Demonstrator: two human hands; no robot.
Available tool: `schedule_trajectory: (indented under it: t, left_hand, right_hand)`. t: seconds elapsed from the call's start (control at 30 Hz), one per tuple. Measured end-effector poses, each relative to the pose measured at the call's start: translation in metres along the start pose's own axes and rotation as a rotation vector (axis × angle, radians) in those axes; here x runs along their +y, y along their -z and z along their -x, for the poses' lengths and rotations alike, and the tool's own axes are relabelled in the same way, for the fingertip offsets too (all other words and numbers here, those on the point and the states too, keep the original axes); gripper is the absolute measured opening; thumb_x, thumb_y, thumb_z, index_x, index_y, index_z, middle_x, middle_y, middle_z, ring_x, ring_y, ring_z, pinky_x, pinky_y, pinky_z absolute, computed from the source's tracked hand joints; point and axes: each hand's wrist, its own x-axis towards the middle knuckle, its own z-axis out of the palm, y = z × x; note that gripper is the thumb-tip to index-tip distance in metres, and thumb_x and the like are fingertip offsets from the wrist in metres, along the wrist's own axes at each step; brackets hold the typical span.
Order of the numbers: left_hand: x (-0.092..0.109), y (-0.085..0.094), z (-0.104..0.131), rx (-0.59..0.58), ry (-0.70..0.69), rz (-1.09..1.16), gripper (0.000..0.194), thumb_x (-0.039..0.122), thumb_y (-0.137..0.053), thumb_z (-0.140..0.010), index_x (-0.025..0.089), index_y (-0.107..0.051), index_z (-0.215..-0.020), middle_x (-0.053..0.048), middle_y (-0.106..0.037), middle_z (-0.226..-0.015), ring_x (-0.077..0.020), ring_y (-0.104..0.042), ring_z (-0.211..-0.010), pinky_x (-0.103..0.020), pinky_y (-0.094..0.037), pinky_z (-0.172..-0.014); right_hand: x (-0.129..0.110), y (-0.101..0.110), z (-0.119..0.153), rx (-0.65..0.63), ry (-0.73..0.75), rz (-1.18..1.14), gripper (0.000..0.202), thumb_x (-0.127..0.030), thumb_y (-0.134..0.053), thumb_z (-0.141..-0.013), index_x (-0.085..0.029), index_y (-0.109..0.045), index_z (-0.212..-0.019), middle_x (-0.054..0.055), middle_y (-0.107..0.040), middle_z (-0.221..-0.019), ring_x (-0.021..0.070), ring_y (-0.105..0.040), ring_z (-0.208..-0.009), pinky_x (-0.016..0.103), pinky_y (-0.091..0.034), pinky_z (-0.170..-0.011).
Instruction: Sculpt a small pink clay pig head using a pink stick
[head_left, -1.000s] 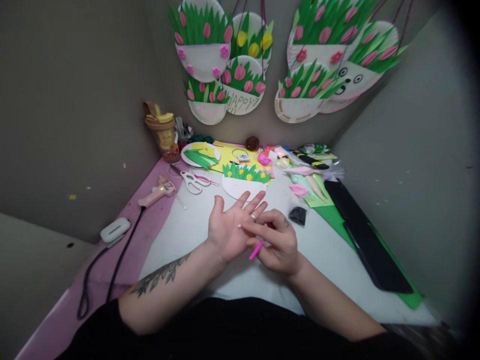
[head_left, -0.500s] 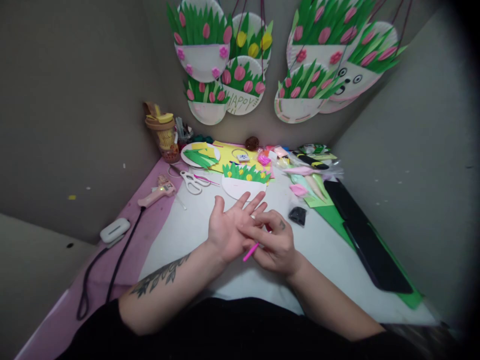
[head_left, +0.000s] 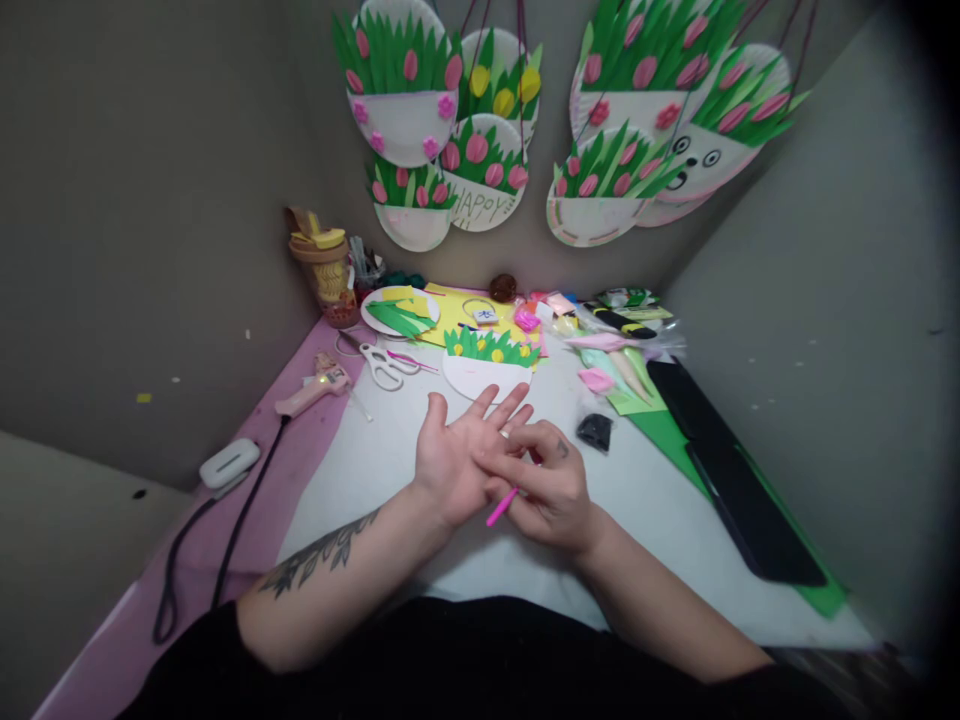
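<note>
My left hand [head_left: 461,460] lies palm up over the white table cover, its fingers spread. Against its palm and lower fingers rests my right hand [head_left: 551,482], with the fingers curled. A thin bright pink stick-like tool [head_left: 501,508] pokes out below the right hand, which is closed on it; the rest of the tool is hidden. Whether something small sits between the right fingertips and the left palm I cannot make out. Just beyond the fingertips lies a half paper plate [head_left: 487,378] with green paper grass and yellow flowers.
White scissors [head_left: 384,365] and a pink glue gun [head_left: 319,388] lie at left. Behind stands a plate [head_left: 371,322] of green and yellow paper. At right are clay packets [head_left: 600,345], a black bag [head_left: 595,431] and a long black case [head_left: 739,480]. Plate crafts [head_left: 401,125] hang on the wall.
</note>
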Motion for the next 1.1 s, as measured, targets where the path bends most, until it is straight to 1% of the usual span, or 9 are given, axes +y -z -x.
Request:
schedule_trajectory:
  t: [0.13,0.27,0.33,0.43,0.53,0.63,0.93,1.03,1.1]
  left_hand:
    - [0.0,-0.001,0.001,-0.005,0.012,0.0,0.077,0.069,-0.021,-0.09,0.016,-0.031,-0.144,-0.016,-0.045,-0.146,-0.0312,-0.039,-0.138,-0.044,-0.051,-0.092]
    - [0.0,-0.003,0.002,-0.002,0.006,-0.015,0.077,0.07,-0.022,-0.089,0.017,-0.032,-0.144,-0.016,-0.046,-0.145,-0.0303,-0.04,-0.137,-0.045,-0.048,-0.096]
    - [-0.001,-0.004,0.002,0.01,-0.007,-0.036,0.077,0.07,-0.021,-0.089,0.017,-0.033,-0.143,-0.016,-0.046,-0.145,-0.0297,-0.039,-0.138,-0.045,-0.045,-0.101]
    - [-0.002,-0.005,0.002,0.021,-0.022,-0.069,0.076,0.071,-0.019,-0.089,0.019,-0.035,-0.142,-0.016,-0.046,-0.145,-0.0275,-0.038,-0.139,-0.044,-0.036,-0.108]
    - [-0.002,-0.004,0.0,0.007,-0.035,-0.093,0.078,0.072,-0.018,-0.088,0.019,-0.034,-0.143,-0.016,-0.047,-0.145,-0.0262,-0.037,-0.14,-0.042,-0.028,-0.114]
    - [-0.003,-0.001,-0.001,-0.023,-0.059,-0.117,0.08,0.073,-0.018,-0.087,0.019,-0.031,-0.145,-0.016,-0.047,-0.144,-0.0269,-0.035,-0.141,-0.042,-0.022,-0.115]
    - [-0.007,0.003,0.002,-0.152,-0.121,-0.229,0.08,0.073,-0.011,-0.087,0.024,-0.028,-0.147,-0.013,-0.05,-0.142,-0.0228,-0.033,-0.141,-0.037,-0.024,-0.112]
    - [-0.008,0.003,0.004,-0.201,-0.138,-0.273,0.081,0.073,-0.007,-0.087,0.024,-0.027,-0.148,-0.012,-0.05,-0.142,-0.0211,-0.034,-0.141,-0.034,-0.026,-0.109]
    - [-0.009,0.003,0.005,-0.232,-0.155,-0.303,0.081,0.073,-0.008,-0.087,0.024,-0.026,-0.149,-0.012,-0.051,-0.142,-0.02,-0.035,-0.14,-0.033,-0.026,-0.109]
  right_hand:
    - [0.0,0.001,-0.001,0.059,-0.11,-0.092,0.032,-0.017,-0.063,-0.082,-0.027,-0.067,-0.112,0.003,-0.052,-0.087,0.0152,-0.055,-0.076,0.032,-0.052,-0.064]
    - [0.001,-0.002,0.0,0.08,-0.161,-0.028,0.026,-0.012,-0.068,-0.078,-0.025,-0.071,-0.1,0.001,-0.051,-0.083,0.0138,-0.055,-0.074,0.03,-0.051,-0.065]
    - [0.001,-0.004,0.001,0.073,-0.174,-0.016,0.023,-0.011,-0.07,-0.078,-0.024,-0.072,-0.097,0.001,-0.052,-0.083,0.0134,-0.055,-0.074,0.03,-0.051,-0.064]
    - [0.0,-0.007,0.002,0.085,-0.186,-0.002,0.023,-0.012,-0.071,-0.078,-0.024,-0.072,-0.097,0.001,-0.052,-0.083,0.013,-0.055,-0.074,0.029,-0.051,-0.064]
    - [-0.001,-0.008,0.004,0.089,-0.189,0.02,0.024,-0.012,-0.072,-0.078,-0.024,-0.072,-0.099,0.001,-0.054,-0.084,0.0134,-0.056,-0.075,0.03,-0.051,-0.065]
    - [-0.003,-0.01,0.005,0.098,-0.184,0.037,0.025,-0.012,-0.072,-0.078,-0.024,-0.072,-0.1,0.002,-0.055,-0.083,0.0135,-0.056,-0.075,0.03,-0.052,-0.065]
    - [-0.005,-0.016,0.015,0.171,-0.145,0.015,0.042,-0.006,-0.071,-0.077,-0.029,-0.067,-0.113,0.001,-0.057,-0.084,0.0141,-0.055,-0.076,0.032,-0.054,-0.068]
    - [-0.006,-0.015,0.015,0.191,-0.121,0.027,0.043,-0.007,-0.07,-0.078,-0.029,-0.067,-0.114,0.001,-0.058,-0.083,0.0138,-0.055,-0.075,0.03,-0.054,-0.065]
    - [-0.007,-0.015,0.014,0.2,-0.107,0.038,0.042,-0.007,-0.071,-0.078,-0.028,-0.067,-0.114,0.001,-0.058,-0.083,0.0138,-0.055,-0.074,0.03,-0.053,-0.064]
